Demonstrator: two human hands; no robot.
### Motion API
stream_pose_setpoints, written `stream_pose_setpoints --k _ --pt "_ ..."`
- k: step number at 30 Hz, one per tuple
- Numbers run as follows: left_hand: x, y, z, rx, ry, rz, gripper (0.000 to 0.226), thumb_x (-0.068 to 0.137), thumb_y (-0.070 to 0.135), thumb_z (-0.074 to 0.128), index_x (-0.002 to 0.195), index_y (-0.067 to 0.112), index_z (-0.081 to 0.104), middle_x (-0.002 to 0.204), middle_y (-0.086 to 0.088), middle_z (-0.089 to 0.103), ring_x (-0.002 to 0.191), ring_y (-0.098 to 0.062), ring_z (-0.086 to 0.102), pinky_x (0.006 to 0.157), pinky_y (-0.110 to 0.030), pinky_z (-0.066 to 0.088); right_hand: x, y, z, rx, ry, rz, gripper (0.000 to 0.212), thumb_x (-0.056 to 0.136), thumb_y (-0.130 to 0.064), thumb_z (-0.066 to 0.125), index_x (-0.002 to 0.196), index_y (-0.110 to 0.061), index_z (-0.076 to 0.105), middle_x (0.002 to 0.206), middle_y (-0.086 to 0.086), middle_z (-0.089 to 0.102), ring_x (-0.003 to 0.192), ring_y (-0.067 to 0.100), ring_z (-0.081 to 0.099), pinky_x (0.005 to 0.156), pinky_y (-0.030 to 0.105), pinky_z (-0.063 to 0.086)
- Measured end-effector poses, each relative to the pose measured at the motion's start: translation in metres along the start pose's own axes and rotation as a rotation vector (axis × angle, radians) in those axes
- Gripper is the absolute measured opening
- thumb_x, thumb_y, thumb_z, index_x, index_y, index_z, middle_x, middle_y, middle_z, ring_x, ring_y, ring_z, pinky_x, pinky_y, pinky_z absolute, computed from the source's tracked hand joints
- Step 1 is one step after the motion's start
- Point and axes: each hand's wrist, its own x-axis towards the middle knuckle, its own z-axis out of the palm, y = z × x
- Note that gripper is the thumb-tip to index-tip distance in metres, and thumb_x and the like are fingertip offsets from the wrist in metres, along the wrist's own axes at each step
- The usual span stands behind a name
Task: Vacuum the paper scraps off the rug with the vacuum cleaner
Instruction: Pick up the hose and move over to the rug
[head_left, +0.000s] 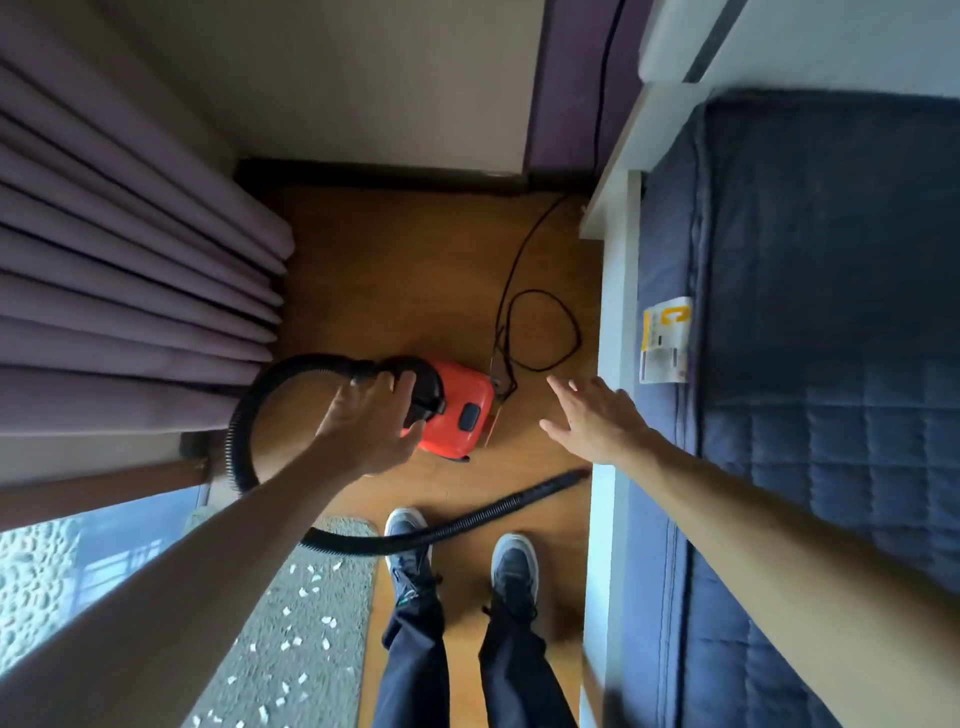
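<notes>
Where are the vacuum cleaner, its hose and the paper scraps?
vacuum cleaner (458, 391): head view, on its red body.
hose (240, 436): head view, on its curved left side.
paper scraps (303, 592): head view, on one white scrap.

A wooden floor (395, 270) fills the middle of the frame. At its centre sits an orange vacuum cleaner (457, 410), with a black cord (540, 332) looped on the boards just above and to its right. Its ribbed black hose (498, 506) curves round on the left, then runs across the lower centre over the toe of one of two dark shoes (511, 561). At lower left lies a grey rug (270, 649) strewn with white paper scraps (304, 592).
</notes>
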Motion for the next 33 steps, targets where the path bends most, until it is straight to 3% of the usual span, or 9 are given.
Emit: stream_pose_setpoints --k 5,18,24,30,33 --pt "-0.006 0.007 0.094 -0.058 -0.085 -0.020 0.065 0.097 0.050 0.042 0.148 0.013 0.025 0.135 -0.012 0.049 0.119 -0.031 0.053 0.098 -0.042 0.043 0.009 -0.003 0.082 0.013 -0.066 -0.040 0.065 0.094 -0.053 0.047 0.146 -0.018 0.031 0.138 0.008 0.048 0.123 0.030 0.049 0.092 0.045 0.049" --pt "0.014 0.041 0.285 -0.155 -0.225 -0.019 0.062 0.095 0.051 0.046 0.143 0.014 0.034 0.128 -0.009 0.055 0.112 -0.028 0.058 0.093 -0.042 0.047 0.017 -0.005 0.279 0.101 -0.253 -0.003 0.055 0.094 -0.051 0.048 0.136 -0.016 0.038 0.135 0.010 0.051 0.123 0.031 0.050 0.095 0.046 0.047" --pt "0.028 0.064 0.360 -0.155 -0.268 0.020 0.064 0.097 0.052 0.045 0.147 0.014 0.031 0.131 -0.009 0.054 0.114 -0.028 0.058 0.091 -0.041 0.046 0.027 -0.008 0.347 0.095 -0.310 0.024 0.048 0.096 -0.050 0.044 0.126 -0.013 0.041 0.125 0.010 0.054 0.113 0.030 0.055 0.086 0.044 0.048" --pt "0.043 0.068 0.418 -0.149 -0.288 0.015 0.064 0.096 0.051 0.047 0.146 0.013 0.033 0.131 -0.008 0.053 0.115 -0.027 0.056 0.091 -0.041 0.046 0.051 -0.015 0.399 0.227 -0.310 0.259 0.049 0.096 -0.051 0.045 0.119 -0.008 0.051 0.118 0.012 0.061 0.109 0.029 0.057 0.084 0.041 0.048" --pt "0.049 0.066 0.441 -0.150 -0.265 0.015 0.061 0.092 0.048 0.056 0.139 0.010 0.044 0.124 -0.013 0.056 0.111 -0.032 0.056 0.089 -0.046 0.048 0.064 -0.020 0.417 0.370 -0.299 0.418 0.054 0.096 -0.056 0.041 0.112 -0.006 0.055 0.114 0.013 0.063 0.106 0.030 0.059 0.086 0.042 0.049"
